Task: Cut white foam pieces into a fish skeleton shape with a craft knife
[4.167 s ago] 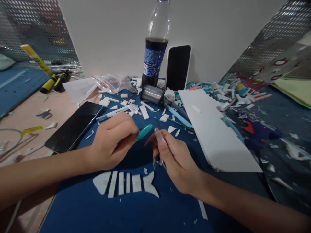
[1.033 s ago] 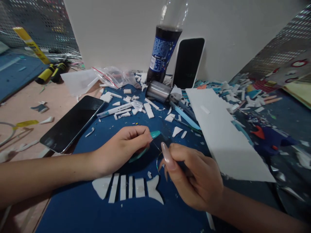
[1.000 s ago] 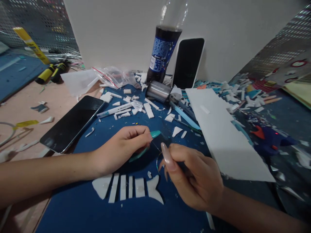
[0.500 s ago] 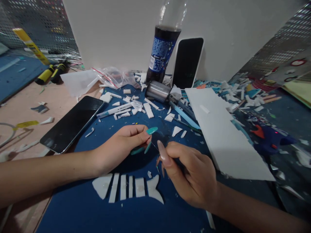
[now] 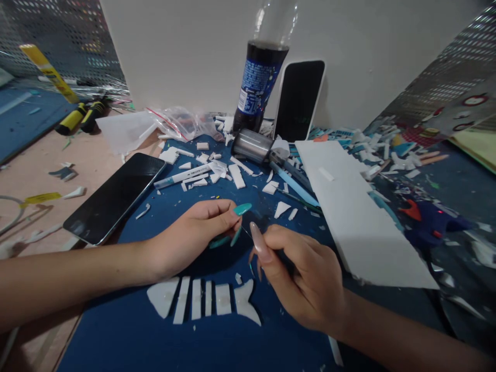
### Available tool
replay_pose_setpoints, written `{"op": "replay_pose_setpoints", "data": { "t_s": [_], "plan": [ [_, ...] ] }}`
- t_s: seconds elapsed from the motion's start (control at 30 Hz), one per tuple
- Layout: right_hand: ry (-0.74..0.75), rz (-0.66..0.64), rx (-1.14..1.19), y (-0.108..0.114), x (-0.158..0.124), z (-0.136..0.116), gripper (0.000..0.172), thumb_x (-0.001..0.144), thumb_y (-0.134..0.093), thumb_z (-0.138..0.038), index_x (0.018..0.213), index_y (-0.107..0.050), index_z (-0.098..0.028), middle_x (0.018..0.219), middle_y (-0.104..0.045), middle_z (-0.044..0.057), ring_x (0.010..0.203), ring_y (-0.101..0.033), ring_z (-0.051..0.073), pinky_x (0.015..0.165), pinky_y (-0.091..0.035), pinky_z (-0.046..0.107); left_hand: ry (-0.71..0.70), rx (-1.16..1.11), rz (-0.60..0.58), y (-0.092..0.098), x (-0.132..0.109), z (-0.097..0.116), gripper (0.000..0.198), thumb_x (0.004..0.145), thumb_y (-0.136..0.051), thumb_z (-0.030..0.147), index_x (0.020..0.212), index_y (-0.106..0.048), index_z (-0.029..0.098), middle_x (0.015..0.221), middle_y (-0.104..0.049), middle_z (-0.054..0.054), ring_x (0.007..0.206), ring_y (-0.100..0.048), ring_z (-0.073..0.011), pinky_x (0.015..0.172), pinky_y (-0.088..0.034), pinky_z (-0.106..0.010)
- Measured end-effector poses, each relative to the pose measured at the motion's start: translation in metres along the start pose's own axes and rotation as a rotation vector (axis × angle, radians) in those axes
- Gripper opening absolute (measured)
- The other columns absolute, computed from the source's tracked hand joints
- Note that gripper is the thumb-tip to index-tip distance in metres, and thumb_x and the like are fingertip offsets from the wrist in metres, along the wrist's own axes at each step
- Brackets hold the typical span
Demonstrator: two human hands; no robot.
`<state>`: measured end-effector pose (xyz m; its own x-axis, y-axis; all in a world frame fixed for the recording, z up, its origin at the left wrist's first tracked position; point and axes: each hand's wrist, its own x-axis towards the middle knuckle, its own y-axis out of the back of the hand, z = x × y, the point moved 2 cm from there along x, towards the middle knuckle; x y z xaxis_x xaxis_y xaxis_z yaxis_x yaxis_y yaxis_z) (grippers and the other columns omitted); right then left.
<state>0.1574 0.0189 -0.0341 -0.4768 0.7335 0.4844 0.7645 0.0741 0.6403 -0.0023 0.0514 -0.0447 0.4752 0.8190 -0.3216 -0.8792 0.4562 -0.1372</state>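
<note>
My left hand (image 5: 197, 222) is closed in a pinch, its long teal nails pointing right. From between its fingertips a thin strand, like wire or thread (image 5: 247, 230), runs to my right hand (image 5: 306, 279), which pinches the other end between thumb and forefinger. What kind of strand it is I cannot make out. Below the hands, flat white foam pieces lie in a row shaped like a fish: a pointed head (image 5: 161, 298), several strips (image 5: 196, 299) with small clear blobs on them, and a forked tail (image 5: 247, 304).
A dark phone (image 5: 116, 199) lies at left. Behind stand a soda bottle (image 5: 258, 82) and another phone (image 5: 298, 101). White scraps, a marker (image 5: 182, 175) and a metal cylinder (image 5: 252, 144) lie beyond the hands. A white foam sheet (image 5: 364, 222) and a blue glue gun (image 5: 437, 219) are at right.
My right hand has shifted very slightly left. The left hand's pinch, the strand between the hands and the foam pieces look the same.
</note>
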Motion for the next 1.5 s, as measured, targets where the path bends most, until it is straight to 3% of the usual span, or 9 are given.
{"op": "replay_pose_setpoints", "data": {
  "t_s": [0.4,0.57,0.73,0.9,1.07,1.5],
  "plan": [
    [-0.139,0.009,-0.019,-0.001,0.004,0.003,0.022,0.090,-0.044,-0.013,0.070,-0.046,-0.019,0.055,-0.049,-0.004,0.045,-0.046,0.007,0.044,-0.035,0.020,-0.098,-0.040,-0.051,-0.003,-0.003,0.003,0.027,0.090,-0.047,0.029,0.067,-0.044,0.016,0.061,-0.038,0.005,0.054,-0.030,-0.0064,0.051,-0.026,-0.021],
    [-0.261,-0.035,0.137,-0.002,0.006,0.008,0.026,0.093,-0.042,-0.018,0.068,-0.047,-0.018,0.052,-0.048,-0.004,0.044,-0.047,0.007,0.044,-0.036,0.020,-0.270,0.081,0.007,-0.003,-0.008,0.000,0.028,0.092,-0.046,0.033,0.069,-0.043,0.017,0.062,-0.038,0.006,0.055,-0.032,-0.0065,0.049,-0.027,-0.020],
    [-0.425,-0.066,0.356,-0.005,0.008,0.014,0.029,0.095,-0.043,-0.028,0.068,-0.048,-0.018,0.052,-0.050,-0.005,0.044,-0.051,0.006,0.044,-0.040,0.018,-0.401,0.312,0.167,-0.001,-0.011,-0.001,0.029,0.093,-0.045,0.029,0.067,-0.040,0.018,0.062,-0.035,0.006,0.057,-0.031,-0.0076,0.052,-0.028,-0.021],
    [-0.448,-0.103,0.463,-0.006,0.009,0.018,0.026,0.094,-0.046,-0.031,0.072,-0.051,-0.018,0.060,-0.057,-0.003,0.050,-0.055,0.007,0.049,-0.044,0.018,-0.436,0.363,0.121,-0.001,-0.010,0.001,0.028,0.095,-0.041,0.029,0.070,-0.043,0.018,0.066,-0.040,0.005,0.061,-0.037,-0.0078,0.055,-0.032,-0.021],
    [-0.474,-0.080,0.536,-0.006,0.011,0.021,0.024,0.093,-0.047,-0.030,0.074,-0.055,-0.018,0.063,-0.057,-0.003,0.052,-0.054,0.005,0.048,-0.042,0.017,-0.510,0.374,0.153,0.001,-0.012,0.002,0.026,0.095,-0.042,0.026,0.071,-0.042,0.018,0.064,-0.038,0.006,0.056,-0.034,-0.0069,0.052,-0.030,-0.021],
    [-0.556,-0.097,0.676,-0.005,0.015,0.022,0.023,0.091,-0.051,-0.031,0.073,-0.058,-0.017,0.065,-0.061,-0.001,0.051,-0.053,0.007,0.046,-0.041,0.020,-0.479,0.294,0.149,0.001,-0.011,0.000,0.026,0.094,-0.044,0.028,0.071,-0.046,0.018,0.063,-0.041,0.006,0.056,-0.036,-0.0059,0.051,-0.031,-0.019]
  ]
}}
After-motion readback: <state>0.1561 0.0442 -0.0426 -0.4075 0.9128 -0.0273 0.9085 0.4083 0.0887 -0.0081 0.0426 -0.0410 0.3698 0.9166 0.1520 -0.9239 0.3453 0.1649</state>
